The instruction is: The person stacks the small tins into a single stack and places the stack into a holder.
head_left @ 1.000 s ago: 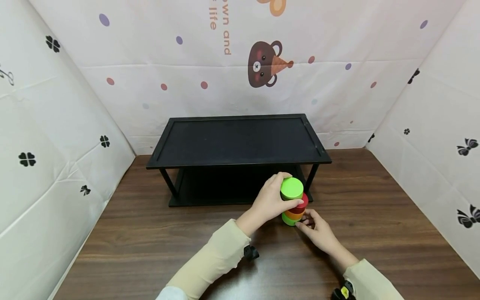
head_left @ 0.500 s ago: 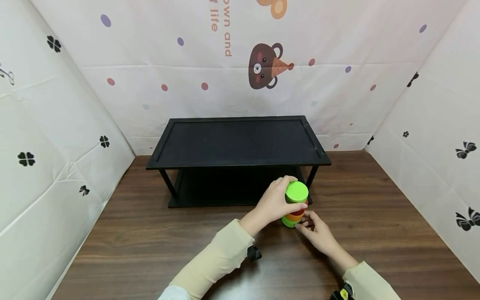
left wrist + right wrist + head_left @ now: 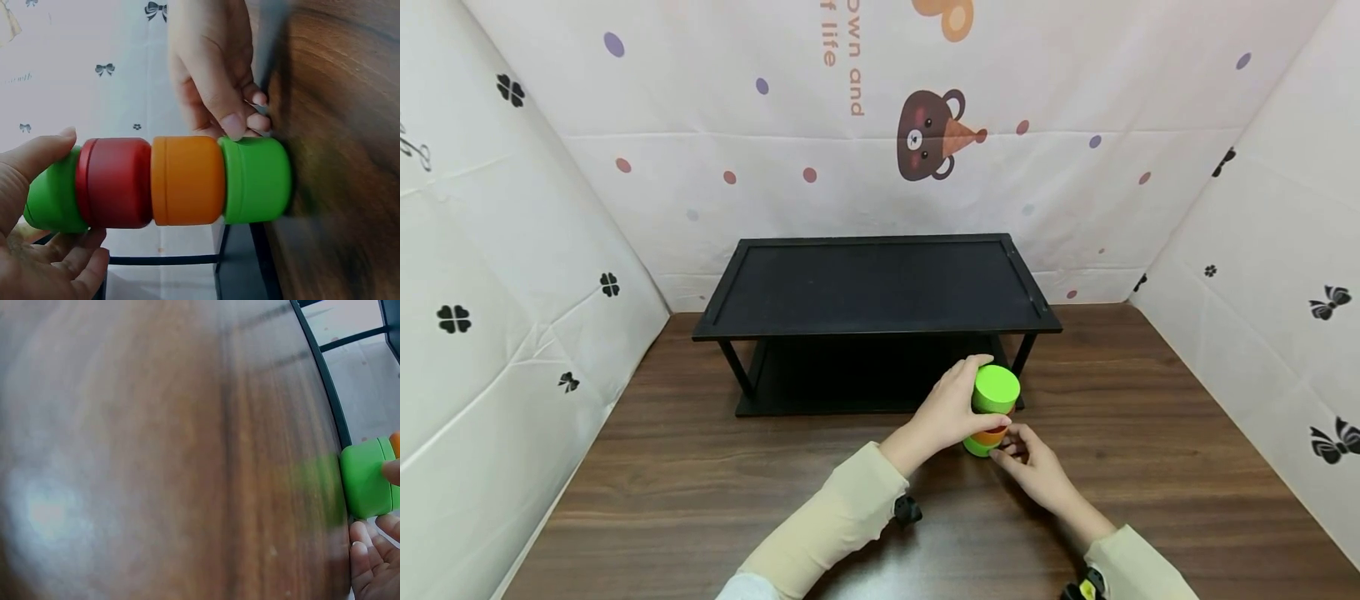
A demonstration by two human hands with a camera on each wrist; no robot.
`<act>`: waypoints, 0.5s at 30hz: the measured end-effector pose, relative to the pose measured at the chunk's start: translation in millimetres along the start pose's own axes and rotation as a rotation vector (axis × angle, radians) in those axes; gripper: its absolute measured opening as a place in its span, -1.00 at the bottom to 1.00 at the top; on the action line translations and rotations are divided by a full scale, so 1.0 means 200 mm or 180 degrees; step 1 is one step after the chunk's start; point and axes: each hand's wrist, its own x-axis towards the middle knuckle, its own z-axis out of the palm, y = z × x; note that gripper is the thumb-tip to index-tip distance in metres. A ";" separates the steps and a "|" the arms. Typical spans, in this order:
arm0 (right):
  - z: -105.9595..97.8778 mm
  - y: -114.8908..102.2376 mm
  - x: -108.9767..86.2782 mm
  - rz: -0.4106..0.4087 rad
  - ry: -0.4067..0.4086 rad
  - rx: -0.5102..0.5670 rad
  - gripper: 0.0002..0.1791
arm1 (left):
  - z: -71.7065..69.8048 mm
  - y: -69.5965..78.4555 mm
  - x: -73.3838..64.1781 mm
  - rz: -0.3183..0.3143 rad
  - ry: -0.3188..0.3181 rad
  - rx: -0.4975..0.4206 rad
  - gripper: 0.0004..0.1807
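We see a stack (image 3: 159,181) of four short cylinders standing on the brown wood-grain table (image 3: 700,492), just in front of the right end of a black two-tier rack (image 3: 880,283). At its top, our left hand (image 3: 951,408) grips the upper green cylinder (image 3: 55,194), thumb on one side and fingers curled on the other, spread only as wide as the piece between them. That cylinder meets the red cylinder (image 3: 119,182) below it and looks slightly tilted; we cannot tell whether it sits flush. Our right hand (image 3: 1037,471) is down at the foot of the stack, lightly pinching the lower green cylinder (image 3: 257,180): the thumb tip touches its side near the upper edge, the fingers curl close by, and their far contact is partly hidden from us. On the white cloth (image 3: 700,108) behind, we read sideways lettering (image 3: 856,62), "own and" and "f life", cut off at the top edge; fainter lettering in the left wrist view is too blurred to read. The pieces look smooth, with rounded edges, and an orange cylinder (image 3: 189,181) sits between the red and lower green ones. On these three we see a thin groove near the upper end.
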 end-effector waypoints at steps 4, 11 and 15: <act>0.00 0.00 0.00 0.0044 0.0004 0.0006 -0.59 | 0.02 -0.02 -0.01 -0.0033 -0.0053 -0.0005 -0.11; 0.00 0.00 0.00 0.0023 0.0010 0.0000 -0.58 | 0.03 -0.03 -0.01 0.0018 -0.0055 0.0019 -0.11; 0.00 0.00 0.00 0.0014 -0.0006 0.0022 -0.58 | 0.03 -0.03 -0.01 -0.0001 -0.0066 0.0054 -0.11</act>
